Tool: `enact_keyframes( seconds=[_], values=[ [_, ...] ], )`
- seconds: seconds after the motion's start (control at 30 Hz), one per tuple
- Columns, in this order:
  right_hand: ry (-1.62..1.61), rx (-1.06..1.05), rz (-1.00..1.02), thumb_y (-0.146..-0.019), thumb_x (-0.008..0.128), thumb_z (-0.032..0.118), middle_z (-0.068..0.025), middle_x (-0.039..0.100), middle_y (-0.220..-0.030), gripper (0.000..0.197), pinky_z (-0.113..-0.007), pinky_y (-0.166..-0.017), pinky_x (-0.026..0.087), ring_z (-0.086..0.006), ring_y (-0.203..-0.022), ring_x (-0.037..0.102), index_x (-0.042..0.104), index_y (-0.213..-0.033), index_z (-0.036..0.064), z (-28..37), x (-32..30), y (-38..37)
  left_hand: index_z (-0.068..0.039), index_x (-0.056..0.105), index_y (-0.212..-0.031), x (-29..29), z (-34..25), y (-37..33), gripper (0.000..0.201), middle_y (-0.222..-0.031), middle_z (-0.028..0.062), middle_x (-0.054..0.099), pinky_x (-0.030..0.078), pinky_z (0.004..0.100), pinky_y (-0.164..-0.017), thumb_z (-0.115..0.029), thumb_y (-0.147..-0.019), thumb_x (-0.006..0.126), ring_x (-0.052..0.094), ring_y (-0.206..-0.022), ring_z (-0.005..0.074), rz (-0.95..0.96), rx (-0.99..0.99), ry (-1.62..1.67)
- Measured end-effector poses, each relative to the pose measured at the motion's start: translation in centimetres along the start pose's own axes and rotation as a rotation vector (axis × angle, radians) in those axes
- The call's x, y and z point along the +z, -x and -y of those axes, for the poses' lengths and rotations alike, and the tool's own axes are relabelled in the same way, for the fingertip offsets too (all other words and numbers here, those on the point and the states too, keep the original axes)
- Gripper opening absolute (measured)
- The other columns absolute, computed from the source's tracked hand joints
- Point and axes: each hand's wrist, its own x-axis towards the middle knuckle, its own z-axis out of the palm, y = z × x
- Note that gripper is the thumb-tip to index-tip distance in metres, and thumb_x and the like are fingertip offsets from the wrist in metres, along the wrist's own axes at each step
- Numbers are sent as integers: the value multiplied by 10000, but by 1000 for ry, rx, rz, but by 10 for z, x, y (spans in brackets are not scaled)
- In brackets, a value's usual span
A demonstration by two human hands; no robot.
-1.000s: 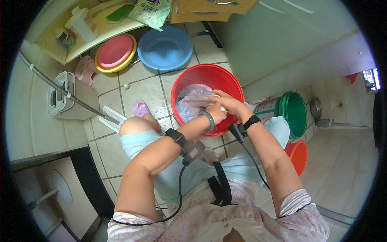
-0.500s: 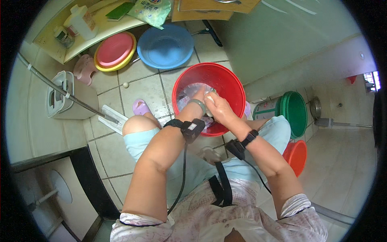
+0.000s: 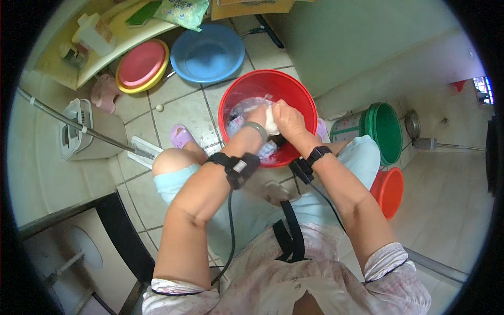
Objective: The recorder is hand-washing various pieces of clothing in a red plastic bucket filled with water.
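Note:
A red bucket (image 3: 307,94) stands between my knees, with water and wet clothes (image 3: 268,151) in it, some light and patterned, some dark. Inside it, my left hand (image 3: 256,116) is closed at one side of a bunched white cloth (image 3: 272,125); its fingertips are partly hidden. My right hand (image 3: 289,121) grips the same cloth from the other side, knuckles up, near the bucket's right wall. The two hands are close together, above the other clothes.
A blue basin (image 3: 207,55) and a pink basin (image 3: 142,64) in a yellow one lie beyond the bucket, by a shelf with bottles (image 3: 98,34). Green buckets (image 3: 386,134) and an orange bucket (image 3: 389,193) are at the right. A metal pole (image 3: 86,128) slants at the left.
My hands have moved slightly apart, and more of the white cloth shows between them. The whole view has shifted a little.

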Motion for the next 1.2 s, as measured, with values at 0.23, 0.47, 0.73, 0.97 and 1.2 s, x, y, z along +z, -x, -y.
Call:
enact_keyframes(
  seconds=[0.23, 0.47, 0.73, 0.97, 1.2],
  values=[
    [-543, 93, 125, -854, 499, 390, -223, 608, -925, 407, -388, -740, 463, -284, -871, 607, 545, -1015, 19, -7, -32, 9, -66, 541, -996, 20, -36, 20, 227, -964, 110, 605, 480, 462, -818, -247, -905, 439, 590, -925, 281, 95, 33, 122],
    [-1014, 250, 472, -795, 629, 228, -51, 599, -859, 344, -265, -648, 464, -124, -766, 571, 532, -1055, 25, 8, -94, 61, -37, 508, -1028, 39, -49, 46, 309, -1003, 152, 567, 462, 470, -869, -287, -861, 581, 550, -956, 303, -106, 146, 211],
    [-1516, 157, 282, -821, 541, 97, -84, 574, -1034, 385, -299, -751, 496, -151, -897, 571, 461, -1190, 26, 5, -86, 31, -69, 553, -1053, 18, -41, 21, 263, -1053, 117, 598, 464, 425, -841, -239, -852, 561, 573, -972, 274, -222, 57, 80],
    [-711, -170, 31, -787, 556, 117, -122, 532, -1118, 371, -316, -843, 435, -221, -987, 543, 517, -1153, 77, 27, -32, 22, -91, 568, -1025, 22, -38, 37, 336, -960, 123, 630, 476, 465, -792, -372, -853, 503, 606, -895, 283, -150, -92, 61],
    [-381, 169, -55, -814, 497, 369, -225, 619, -876, 345, -467, -750, 460, -406, -847, 587, 593, -933, 60, 27, -13, -19, -78, 575, -965, -7, -19, -19, 323, -890, 125, 638, 505, 444, -714, -313, -922, 358, 627, -767, 289, -16, 78, 54]
  ],
)
